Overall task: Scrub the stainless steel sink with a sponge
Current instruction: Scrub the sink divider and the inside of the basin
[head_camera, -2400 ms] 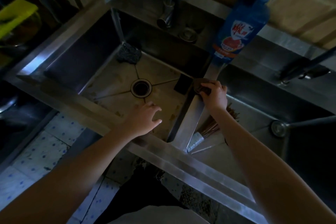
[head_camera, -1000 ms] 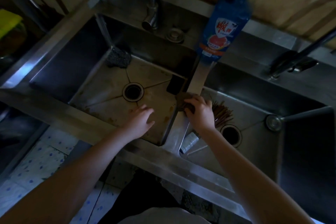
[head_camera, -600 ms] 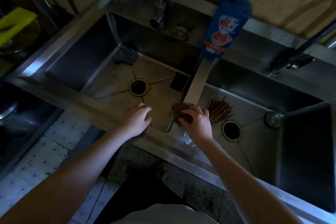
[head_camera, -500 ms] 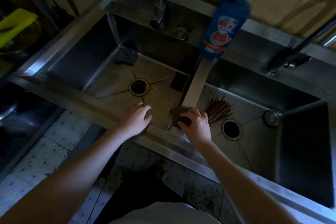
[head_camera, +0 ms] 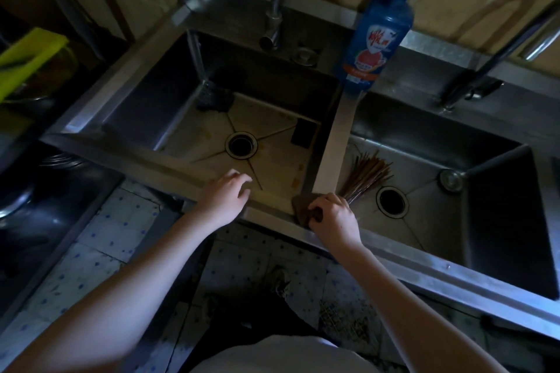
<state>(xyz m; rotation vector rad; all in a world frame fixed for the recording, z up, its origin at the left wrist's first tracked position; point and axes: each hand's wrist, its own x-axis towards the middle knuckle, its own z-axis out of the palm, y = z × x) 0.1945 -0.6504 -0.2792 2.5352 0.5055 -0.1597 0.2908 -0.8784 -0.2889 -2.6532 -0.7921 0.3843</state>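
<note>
Stainless double sink (head_camera: pixel 121 152), head cam looking down, light is poor. The brown sponge (head_camera: pixel 305 211) sits on the front rim right where the divider (head_camera: pixel 333 136) meets it. The right hand (head_camera: pixel 333 221) is on top of it, fingers curled over and clamped on the sponge, pressing it onto the steel. Only the sponge's left edge shows past the fingers. The left hand (head_camera: pixel 225 198) rests on the front rim of the left basin, fingers relaxed and slightly apart, holding nothing, tips reaching over the inner edge. The two hands are near each other, not touching. In the left basin there is a drain (head_camera: pixel 241 145) at centre, a dark scourer (head_camera: pixel 213 97) in the far left corner and a flat black rectangle (head_camera: pixel 304 136) against the divider wall; can't tell what that is. The basin floor has yellowish stains near the divider. In the right basin a bundle of chopsticks (head_camera: pixel 366 175) lies fanned out beside the divider, its near end just beside the right hand. There is a second drain (head_camera: pixel 391 201) and a round metal plug (head_camera: pixel 451 180) further right. A blue detergent bottle (head_camera: pixel 375 45) stands on the back ledge at the far end of the divider. The faucet (head_camera: pixel 274 9) is over the left basin's back edge.
</note>
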